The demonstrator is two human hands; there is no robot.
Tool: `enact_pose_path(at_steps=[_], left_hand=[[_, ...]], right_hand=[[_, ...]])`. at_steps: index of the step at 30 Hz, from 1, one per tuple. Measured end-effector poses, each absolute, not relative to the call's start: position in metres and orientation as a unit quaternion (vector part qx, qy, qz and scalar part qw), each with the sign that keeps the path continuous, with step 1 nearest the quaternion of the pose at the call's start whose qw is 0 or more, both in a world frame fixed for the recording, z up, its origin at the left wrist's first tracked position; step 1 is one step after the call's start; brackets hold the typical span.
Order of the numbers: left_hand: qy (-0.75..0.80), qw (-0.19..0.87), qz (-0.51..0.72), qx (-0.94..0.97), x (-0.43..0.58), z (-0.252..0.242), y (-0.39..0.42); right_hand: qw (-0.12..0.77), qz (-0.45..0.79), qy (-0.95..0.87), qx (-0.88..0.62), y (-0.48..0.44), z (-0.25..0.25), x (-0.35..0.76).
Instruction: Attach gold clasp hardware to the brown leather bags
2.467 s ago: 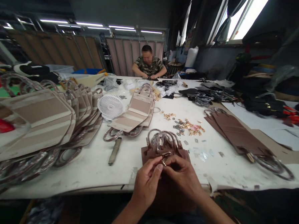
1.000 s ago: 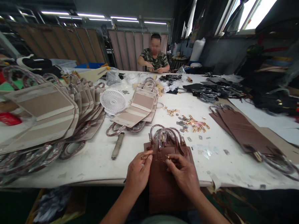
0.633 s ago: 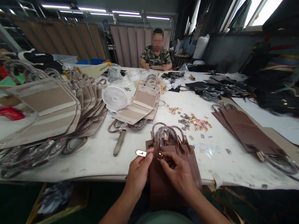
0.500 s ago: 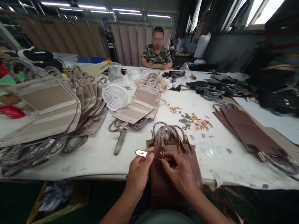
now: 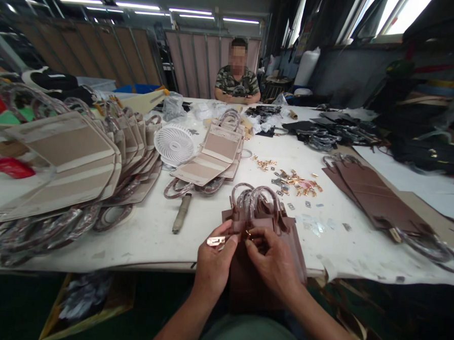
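Brown handbags (image 5: 257,273) lie stacked at the table's front edge, their plastic-wrapped handles (image 5: 266,195) pointing away from me. My left hand (image 5: 214,263) is closed at the left side of the top bag, gripping a shiny slotted metal clasp plate (image 5: 215,241) between thumb and fingers. Whether a strap joins the plate to the bag is hidden by the fingers. Close beside it, my right hand (image 5: 273,256) pinches a small gold metal fitting (image 5: 249,235) against the upper front of the bag.
Gold fittings (image 5: 293,181) and small metal plates lie beyond the bags. A grey-wrapped tool (image 5: 182,213), beige bag pieces (image 5: 79,157) and a white fan (image 5: 174,144) are to the left. More brown bags (image 5: 374,190) lie right. A person (image 5: 237,82) sits opposite.
My left hand has shifted slightly right and the clasp plate has tilted and dropped a little. The right hand has barely moved and keeps its pinch. The front handle has swung slightly.
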State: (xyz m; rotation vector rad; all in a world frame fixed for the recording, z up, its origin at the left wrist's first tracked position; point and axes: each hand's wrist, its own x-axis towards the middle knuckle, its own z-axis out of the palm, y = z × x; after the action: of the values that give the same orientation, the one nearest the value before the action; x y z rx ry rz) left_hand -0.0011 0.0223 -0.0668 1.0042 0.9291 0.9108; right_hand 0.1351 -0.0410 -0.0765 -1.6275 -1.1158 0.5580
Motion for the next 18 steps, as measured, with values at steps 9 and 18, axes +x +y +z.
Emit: enact_pose_path(at_steps=[9,18], left_hand=[[0.403,0.701,0.396,0.435,0.006,-0.063,0.018],[0.393,0.716,0.405,0.411,0.012,-0.067,0.02]], right_hand=[[0.501,0.218,-0.516,-0.66,-0.043,-0.068,0.138],[0.492,0.232,-0.514,-0.663,-0.043,-0.066,0.14]])
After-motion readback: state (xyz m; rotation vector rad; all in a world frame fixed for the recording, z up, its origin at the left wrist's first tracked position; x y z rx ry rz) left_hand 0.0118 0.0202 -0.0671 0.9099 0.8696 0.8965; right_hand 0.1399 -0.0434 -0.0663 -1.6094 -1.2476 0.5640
